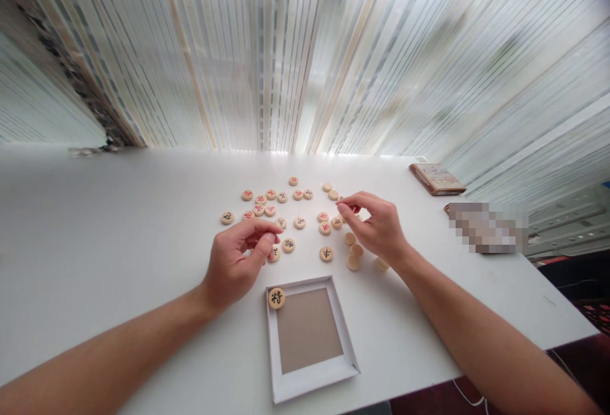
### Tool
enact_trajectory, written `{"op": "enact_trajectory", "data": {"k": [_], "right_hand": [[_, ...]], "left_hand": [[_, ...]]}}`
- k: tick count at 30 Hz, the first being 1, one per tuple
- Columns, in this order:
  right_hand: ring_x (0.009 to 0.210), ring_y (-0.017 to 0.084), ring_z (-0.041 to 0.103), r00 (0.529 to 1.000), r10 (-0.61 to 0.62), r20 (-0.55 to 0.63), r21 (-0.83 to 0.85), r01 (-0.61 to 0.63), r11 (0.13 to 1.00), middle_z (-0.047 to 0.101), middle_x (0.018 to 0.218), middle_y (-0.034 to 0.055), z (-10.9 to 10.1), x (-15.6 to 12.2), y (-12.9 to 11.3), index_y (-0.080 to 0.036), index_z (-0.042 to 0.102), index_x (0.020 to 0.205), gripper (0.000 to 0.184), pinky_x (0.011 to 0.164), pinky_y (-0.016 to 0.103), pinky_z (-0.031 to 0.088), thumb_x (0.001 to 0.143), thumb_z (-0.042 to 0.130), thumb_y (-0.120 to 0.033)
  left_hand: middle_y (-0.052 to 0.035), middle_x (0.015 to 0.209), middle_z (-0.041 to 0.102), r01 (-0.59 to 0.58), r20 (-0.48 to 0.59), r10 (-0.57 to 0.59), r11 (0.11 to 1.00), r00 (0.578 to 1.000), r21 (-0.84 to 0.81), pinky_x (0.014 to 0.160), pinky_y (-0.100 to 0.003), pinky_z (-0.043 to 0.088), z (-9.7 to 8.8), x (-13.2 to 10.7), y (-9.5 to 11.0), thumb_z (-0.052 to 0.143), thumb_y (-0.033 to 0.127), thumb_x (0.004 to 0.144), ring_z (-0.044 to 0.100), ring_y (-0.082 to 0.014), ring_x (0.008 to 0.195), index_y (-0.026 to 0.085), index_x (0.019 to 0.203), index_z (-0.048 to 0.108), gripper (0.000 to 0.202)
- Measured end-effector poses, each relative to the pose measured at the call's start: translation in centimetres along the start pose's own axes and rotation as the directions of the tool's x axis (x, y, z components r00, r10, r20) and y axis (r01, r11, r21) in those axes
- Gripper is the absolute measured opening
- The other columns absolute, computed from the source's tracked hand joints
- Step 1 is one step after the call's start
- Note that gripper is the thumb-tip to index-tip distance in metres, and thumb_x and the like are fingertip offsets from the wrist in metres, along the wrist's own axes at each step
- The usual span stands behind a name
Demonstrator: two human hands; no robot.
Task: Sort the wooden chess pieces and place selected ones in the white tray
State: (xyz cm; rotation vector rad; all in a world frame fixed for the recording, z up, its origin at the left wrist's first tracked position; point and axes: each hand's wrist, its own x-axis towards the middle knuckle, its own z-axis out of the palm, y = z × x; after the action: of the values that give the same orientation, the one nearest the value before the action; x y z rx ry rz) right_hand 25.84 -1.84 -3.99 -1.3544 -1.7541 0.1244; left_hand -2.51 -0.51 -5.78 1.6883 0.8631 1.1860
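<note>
Wooden discs [299, 222] spread loosely over the white counter [157, 224], beyond a shallow tray [309, 332]; some marked in red, some in black. Blank sides shown by several pale discs [356, 250] near the right wrist. One black-marked disc [276, 298] is seated in the tray's far left corner, marked face up.

Left hand [236, 262]: thumb and forefinger drawn close, narrow gap, over the near left part of the spread. Whether anything is held there cannot be told. Right hand [376, 221]: thumb and forefinger brought nearly together at a small disc [339, 199] on the far right side; mostly covered, so whether it is gripped or only touched cannot be told.

Handling, as judged: discs look thin and smooth, so each is best pinched across its rim, with the marked face left uncovered. Where discs touch or crowd, one should be slid clear before being lifted, lest its neighbours be nudged. Wrists are best carried high over the blank ones. Fingers should be opened gently at release, so that rolling is avoided.
</note>
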Motion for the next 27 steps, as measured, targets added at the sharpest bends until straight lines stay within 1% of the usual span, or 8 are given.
{"op": "enact_trajectory", "data": {"k": [3, 5, 8, 14, 18, 21, 23, 27], "right_hand": [[0.072, 0.021, 0.066, 0.998, 0.063, -0.02, -0.045, -0.064, 0.997, 0.076, 0.08, 0.006, -0.3, 0.4, 1.5, -0.02, 0.077, 0.085, 0.017, 0.071, 0.035, 0.054, 0.096, 0.067, -0.029], [0.073, 0.022, 0.066, 0.996, 0.087, -0.032, -0.067, -0.089, 0.994, 0.077, 0.081, 0.0064, -0.5, 0.5, 2.0, -0.02, 0.077, 0.086, 0.018, 0.067, 0.034, 0.053, 0.096, 0.067, -0.03], [0.075, 0.022, 0.066, 0.994, 0.092, -0.053, -0.097, -0.097, 0.991, 0.078, 0.084, 0.007, -0.9, 0.7, 2.4, -0.02, 0.078, 0.087, 0.018, 0.061, 0.033, 0.051, 0.096, 0.066, -0.031], [0.073, 0.022, 0.066, 0.992, 0.081, -0.096, -0.15, -0.094, 0.984, 0.079, 0.086, 0.0073, -1.8, 1.3, 3.1, -0.021, 0.078, 0.086, 0.021, 0.065, 0.035, 0.054, 0.097, 0.065, -0.034], [0.073, 0.023, 0.067, 0.989, 0.102, -0.107, -0.164, -0.119, 0.979, 0.078, 0.086, 0.0081, -2.0, 1.5, 3.7, -0.021, 0.078, 0.087, 0.023, 0.062, 0.035, 0.054, 0.097, 0.065, -0.037], [0.074, 0.023, 0.067, 0.99, 0.118, -0.079, -0.158, -0.129, 0.979, 0.078, 0.086, 0.0084, -1.7, 1.4, 3.9, -0.021, 0.078, 0.088, 0.024, 0.056, 0.032, 0.052, 0.097, 0.064, -0.037], [0.075, 0.023, 0.067, 0.992, 0.12, -0.043, -0.148, -0.125, 0.981, 0.077, 0.085, 0.0082, -1.5, 1.3, 3.7, -0.02, 0.078, 0.087, 0.024, 0.056, 0.031, 0.052, 0.097, 0.064, -0.037], [0.077, 0.022, 0.067, 0.993, 0.118, 0.01, -0.125, -0.116, 0.985, 0.076, 0.084, 0.008, -1.1, 1.1, 3.3, -0.021, 0.078, 0.088, 0.024, 0.055, 0.03, 0.052, 0.098, 0.064, -0.036]], "left_hand": [[-0.004, 0.082, 0.072, 0.008, 0.003, -0.008, 1.0, 1.0, -0.017, 0.055, -0.023, 0.057, 0.1, 0.0, 0.1, 0.061, 0.02, 0.099, 0.068, -0.0118, 0.062, 0.015, 0.098, 0.076, 0.016], [-0.0042, 0.082, 0.073, 0.006, 0.003, -0.006, 1.0, 1.0, -0.017, 0.057, -0.023, 0.057, 0.1, -0.1, 0.1, 0.061, 0.019, 0.098, 0.068, -0.0118, 0.062, 0.015, 0.097, 0.076, 0.016], [-0.0044, 0.081, 0.073, 0.012, 0.001, -0.012, 1.0, 1.0, -0.012, 0.057, -0.024, 0.058, 0.0, -0.1, 0.1, 0.06, 0.02, 0.098, 0.069, -0.0126, 0.062, 0.015, 0.097, 0.076, 0.016], [-0.0041, 0.08, 0.073, 0.039, -0.019, -0.039, 0.999, 0.999, -0.013, 0.055, -0.024, 0.057, -0.4, 0.1, 0.0, 0.06, 0.021, 0.098, 0.069, -0.0133, 0.06, 0.016, 0.097, 0.076, 0.017], [-0.0034, 0.079, 0.072, 0.027, -0.033, -0.027, 1.0, 0.999, -0.015, 0.055, -0.024, 0.057, -0.5, 0.3, 0.0, 0.06, 0.021, 0.098, 0.069, -0.0134, 0.061, 0.016, 0.097, 0.076, 0.017], [-0.0026, 0.077, 0.071, 0.032, -0.071, -0.033, 0.999, 0.997, -0.013, 0.055, -0.024, 0.056, -0.7, 0.8, 0.2, 0.061, 0.023, 0.097, 0.068, -0.0133, 0.06, 0.017, 0.095, 0.077, 0.017], [-0.0023, 0.075, 0.071, 0.034, -0.114, -0.033, 0.999, 0.993, 0.006, 0.055, -0.024, 0.056, -1.1, 1.4, 0.5, 0.062, 0.024, 0.097, 0.066, -0.0131, 0.058, 0.016, 0.093, 0.077, 0.017], [-0.0032, 0.076, 0.073, 0.021, -0.18, -0.009, 0.998, 0.984, 0.067, 0.056, -0.024, 0.055, -2.8, 3.6, 0.9, 0.066, 0.026, 0.095, 0.067, -0.0144, 0.062, 0.016, 0.094, 0.077, 0.016]]}}
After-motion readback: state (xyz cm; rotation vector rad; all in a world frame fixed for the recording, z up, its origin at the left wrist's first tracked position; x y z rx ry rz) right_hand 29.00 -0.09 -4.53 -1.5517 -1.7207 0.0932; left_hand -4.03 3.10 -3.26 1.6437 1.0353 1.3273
